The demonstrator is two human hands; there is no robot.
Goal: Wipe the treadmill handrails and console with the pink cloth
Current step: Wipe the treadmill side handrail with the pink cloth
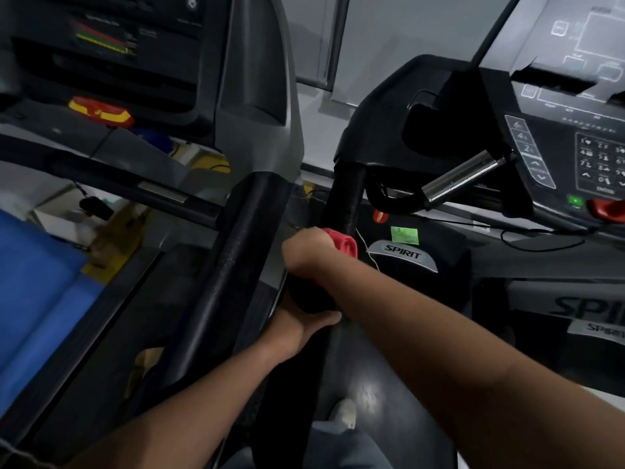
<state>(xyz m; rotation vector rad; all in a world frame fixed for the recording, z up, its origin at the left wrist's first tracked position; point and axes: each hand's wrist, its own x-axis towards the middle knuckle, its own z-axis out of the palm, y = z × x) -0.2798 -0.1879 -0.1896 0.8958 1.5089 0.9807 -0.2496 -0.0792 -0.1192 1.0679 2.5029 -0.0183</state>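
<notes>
Hands on the rail

Right hand (pixel 309 248) grips the bunched pink cloth (pixel 341 243) round the black foam treadmill handrail (pixel 348 201), left hand (pixel 304 319) clasps the same rail just below, grey Spirit keypad console (pixel 575 157) off right

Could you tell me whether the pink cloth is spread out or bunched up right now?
Bunched up: the cloth shows as a wad wrapped round the handrail, gripped by the right hand.

A narrow open gap ran left of the black foam handrail (pixel 346 201), hemmed by the neighbouring treadmill's thick rail (pixel 233 265); right of it, a chrome pulse grip (pixel 460 177) jutted across.
</notes>
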